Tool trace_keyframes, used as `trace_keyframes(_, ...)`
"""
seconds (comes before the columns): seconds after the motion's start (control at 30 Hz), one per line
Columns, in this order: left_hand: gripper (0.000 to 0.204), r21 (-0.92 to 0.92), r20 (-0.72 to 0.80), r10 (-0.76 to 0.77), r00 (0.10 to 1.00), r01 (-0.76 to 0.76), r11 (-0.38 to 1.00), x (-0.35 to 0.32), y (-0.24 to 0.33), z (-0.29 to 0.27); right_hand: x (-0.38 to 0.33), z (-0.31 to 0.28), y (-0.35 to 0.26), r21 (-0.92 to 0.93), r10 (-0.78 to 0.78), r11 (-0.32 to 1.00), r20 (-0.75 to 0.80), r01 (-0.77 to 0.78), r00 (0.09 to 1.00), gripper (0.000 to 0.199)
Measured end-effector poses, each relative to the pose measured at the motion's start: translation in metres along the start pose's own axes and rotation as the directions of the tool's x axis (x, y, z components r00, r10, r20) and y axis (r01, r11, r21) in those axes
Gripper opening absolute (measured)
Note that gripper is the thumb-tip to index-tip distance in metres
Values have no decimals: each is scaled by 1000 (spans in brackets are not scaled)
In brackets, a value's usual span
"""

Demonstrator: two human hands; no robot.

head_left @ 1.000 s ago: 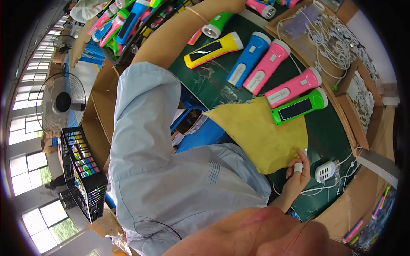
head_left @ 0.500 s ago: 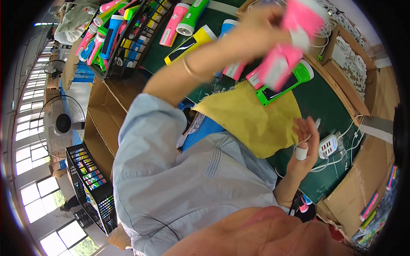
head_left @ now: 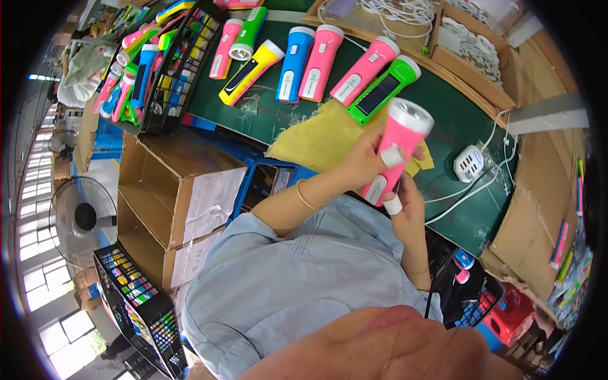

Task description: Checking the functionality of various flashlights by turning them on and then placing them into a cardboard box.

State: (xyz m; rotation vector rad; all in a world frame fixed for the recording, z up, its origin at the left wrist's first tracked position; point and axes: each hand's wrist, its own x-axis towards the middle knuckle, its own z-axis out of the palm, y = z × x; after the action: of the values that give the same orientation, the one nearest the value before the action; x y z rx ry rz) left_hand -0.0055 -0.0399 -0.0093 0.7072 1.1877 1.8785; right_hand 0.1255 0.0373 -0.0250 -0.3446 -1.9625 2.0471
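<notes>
A pink flashlight (head_left: 396, 136) with a silvery white head slants lens-up in front of my body. My left hand (head_left: 366, 155) is closed round its middle; a white wrap covers one digit and a bangle circles the wrist. My right hand (head_left: 411, 206), its thumb also wrapped in white, is closed at the flashlight's lower end. A white cable (head_left: 446, 197) leads into my right hand; its plug is hidden. Beyond my hands lies a yellow cloth (head_left: 310, 139), with a green flashlight (head_left: 385, 88), a pink flashlight (head_left: 365, 69) and several others in a row.
A white multi-port charger (head_left: 469, 163) rests on the green table (head_left: 443, 126) at right. Cardboard boxes of white cables (head_left: 472, 54) line the far edge. At left stand a black crate (head_left: 166, 104) full of flashlights, cardboard boxes (head_left: 164, 183) and a fan (head_left: 84, 217).
My left hand has come down toward me with one pink flashlight; another now lies beside the green one. My right hand has moved left and closed at the held flashlight's lower end.
</notes>
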Motion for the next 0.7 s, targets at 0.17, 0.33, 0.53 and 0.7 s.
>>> trace_keyframes(0.17, 29, -377, -24, -240, 970, 214, 901, 25, 2, -6, -13, -26, 13, 37, 46, 999, -190, -39, 981, 28)
trace_keyframes(0.33, 31, -421, 54, -354, 934, 343, 840, 40, 11, 8, -16, -31, 13, 35, 135, 991, -317, -131, 939, 18)
trace_keyframes(0.53, 40, -498, 127, -461, 878, 458, 736, 49, 8, 7, -15, -28, 11, -11, 143, 988, -312, -154, 939, 15)
trace_keyframes(0.7, 24, -62, -180, -215, 960, 207, 976, 59, 1, 8, -10, -37, -2, 196, 172, 973, -279, -119, 945, 33)
